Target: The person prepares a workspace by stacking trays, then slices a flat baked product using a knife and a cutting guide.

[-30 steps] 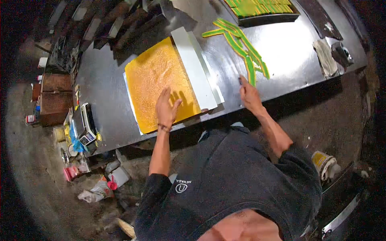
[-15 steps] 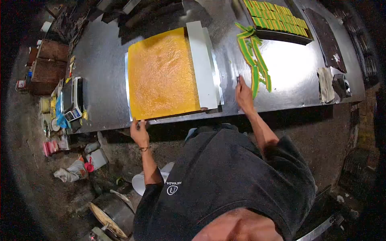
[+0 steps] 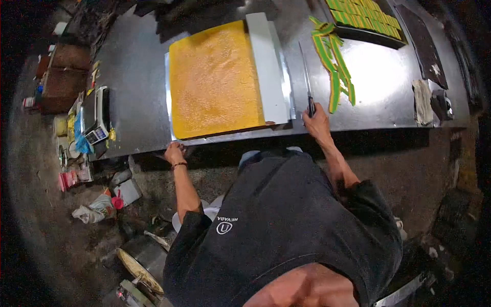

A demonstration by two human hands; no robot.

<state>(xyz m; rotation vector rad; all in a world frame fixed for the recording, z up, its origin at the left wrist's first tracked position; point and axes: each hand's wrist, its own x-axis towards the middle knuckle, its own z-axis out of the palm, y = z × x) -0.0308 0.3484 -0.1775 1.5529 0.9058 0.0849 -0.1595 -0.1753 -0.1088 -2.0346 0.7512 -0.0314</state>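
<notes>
My right hand is closed around the dark handle of a long, thin knife; its blade points away from me over the metal table. To its left lies a large flat yellow slab, like a sheet cake, with a glossy bumpy top. A long pale flat strip runs along the slab's right side. Below the slab's near left corner, at the table edge, my left hand has its fingers curled in; anything inside them is hidden. Green and yellow trimmed strips lie right of the knife.
A dark tray of cut green and yellow pieces stands at the back right. A folded cloth lies near the right end of the metal table. On the left sits a digital scale. Bags and a pot are on the floor.
The knife has come into clear view in my right hand, its blade now pointing away from me. My left hand has drawn down from the slab's corner and its fingers have curled in.
</notes>
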